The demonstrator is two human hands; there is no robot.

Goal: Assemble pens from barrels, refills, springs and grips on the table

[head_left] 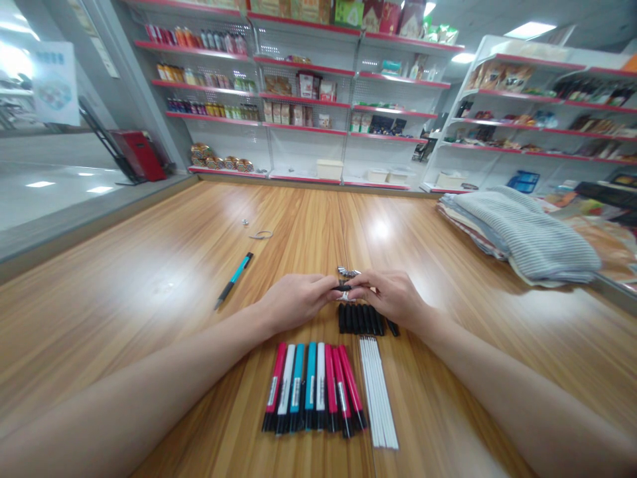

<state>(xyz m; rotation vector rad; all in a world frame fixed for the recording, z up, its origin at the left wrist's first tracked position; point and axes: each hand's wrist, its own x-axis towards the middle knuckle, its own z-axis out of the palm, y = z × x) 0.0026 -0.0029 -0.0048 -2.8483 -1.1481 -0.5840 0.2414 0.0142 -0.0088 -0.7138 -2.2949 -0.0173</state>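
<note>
My left hand (301, 299) and my right hand (391, 295) meet over the table, fingertips pinched on the two ends of a small black pen grip (342, 288). Just beyond them lie several small silvery pen tips (348, 271). White bits beneath my fingers are partly covered. Under my right hand, a row of black pen grips (361, 319) lies side by side, one of them slanted. Closer to me are several pen barrels (311, 382) in pink, white and blue, beside a bundle of white ink refills (378, 395).
A blue and black pen (235, 280) lies left of my hands. Farther back are a thin wire ring (261, 235) and a tiny metal piece (245, 222). Folded cloths (522, 232) are stacked at the right. Stocked shelves (303, 99) stand behind the wooden table (164, 226).
</note>
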